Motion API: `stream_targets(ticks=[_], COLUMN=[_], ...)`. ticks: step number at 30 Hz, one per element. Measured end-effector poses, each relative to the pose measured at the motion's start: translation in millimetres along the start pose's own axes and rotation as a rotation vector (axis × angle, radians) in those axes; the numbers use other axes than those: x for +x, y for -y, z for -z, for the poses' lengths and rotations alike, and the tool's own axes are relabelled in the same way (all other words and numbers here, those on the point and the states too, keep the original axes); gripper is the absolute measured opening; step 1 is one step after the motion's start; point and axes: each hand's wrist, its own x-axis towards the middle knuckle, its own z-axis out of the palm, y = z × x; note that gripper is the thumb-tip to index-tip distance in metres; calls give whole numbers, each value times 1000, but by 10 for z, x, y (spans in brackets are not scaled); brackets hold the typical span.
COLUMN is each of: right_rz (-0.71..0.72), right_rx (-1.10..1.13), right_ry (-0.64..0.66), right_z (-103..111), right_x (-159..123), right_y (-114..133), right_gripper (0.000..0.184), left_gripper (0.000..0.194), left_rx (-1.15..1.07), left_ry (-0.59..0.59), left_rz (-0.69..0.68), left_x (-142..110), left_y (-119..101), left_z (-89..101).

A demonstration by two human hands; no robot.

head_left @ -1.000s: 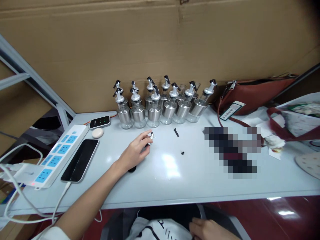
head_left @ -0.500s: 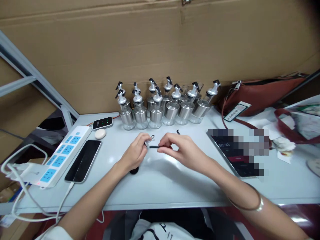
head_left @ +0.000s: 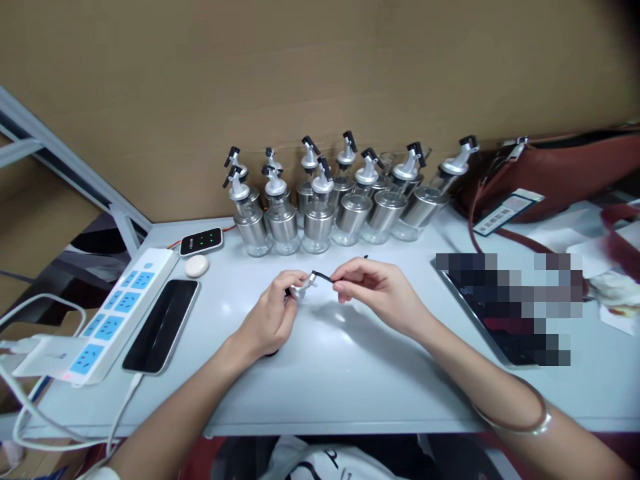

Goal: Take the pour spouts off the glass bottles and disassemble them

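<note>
My left hand (head_left: 273, 310) is closed around a silver pourer spout (head_left: 303, 288), its tip pointing up and to the right. Between the fingertips of my right hand (head_left: 377, 287) is the end of a thin black flap (head_left: 323, 276). The flap's other end meets the spout tip; whether it is fastened there I cannot tell. Under my left hand a dark edge (head_left: 271, 354) shows, mostly hidden. Just beyond my right hand lies a small black piece (head_left: 366, 257), largely covered.
Several glass and steel bottles (head_left: 319, 223) with silver pourers stand at the back. To the left are a phone (head_left: 161, 327), a power strip (head_left: 103, 333), a white round case (head_left: 197, 266) and a small device (head_left: 201, 241). A tablet (head_left: 493, 320) and brown bag (head_left: 565, 177) are right.
The spout has turned upward in my left hand, and the black flap now sits at its tip, raised and angled. The view has shifted slightly and come closer to the table.
</note>
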Motion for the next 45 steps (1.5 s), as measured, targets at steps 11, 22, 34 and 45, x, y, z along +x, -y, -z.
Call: stream_targets(ticks=[11,22,34,45], right_rz=[16,-2,3,405], right_rx=[40,152,73,-422], right_ry=[100,224,47,-208], right_z=[51,-26,-108,-174], right_x=[-25,-25,-13,-134], right_y=[24,-60,-83,-63], right_gripper=[25,21,18,9], left_gripper=[43,28,12,13], left_rx=[-29,-104,22,69], left_ry=[-6,127,32,17], left_rz=[-79,-47,-68,-104], left_x=[18,38,28,56], left_y=[31,-88,-7,-1], left_z=[22,53,-34,-56])
